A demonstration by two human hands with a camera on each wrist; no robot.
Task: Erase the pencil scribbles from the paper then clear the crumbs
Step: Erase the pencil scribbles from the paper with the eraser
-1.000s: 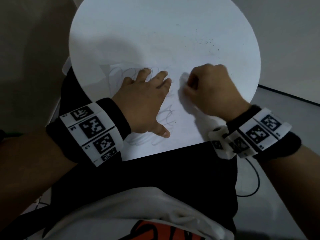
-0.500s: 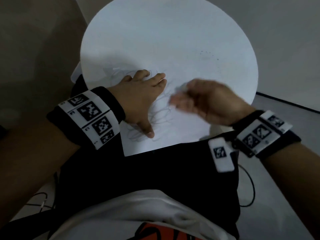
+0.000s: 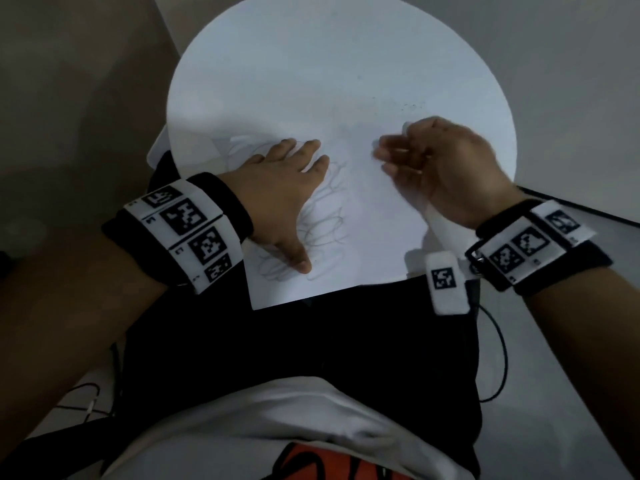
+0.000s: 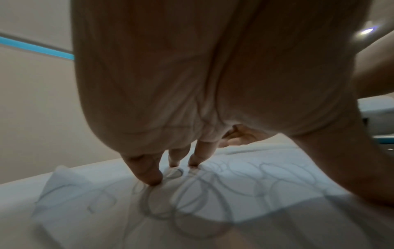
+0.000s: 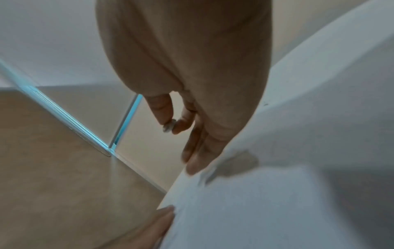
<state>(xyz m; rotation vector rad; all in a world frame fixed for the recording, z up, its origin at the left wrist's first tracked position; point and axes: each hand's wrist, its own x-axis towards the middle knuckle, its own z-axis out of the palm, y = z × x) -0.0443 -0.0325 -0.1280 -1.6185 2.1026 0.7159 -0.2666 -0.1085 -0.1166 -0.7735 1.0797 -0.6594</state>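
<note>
Left hand (image 3: pixel 282 199) lies flat, fingers spread, pinning the paper (image 3: pixel 363 237) on the near side of the round table (image 3: pixel 311 64). Right hand (image 3: pixel 440 168) pinches what seems an eraser (image 5: pixel 169 126). Scribbles (image 3: pixel 322 230) remain left; crumbs (image 3: pixel 410 106) uncleared far right.
</note>
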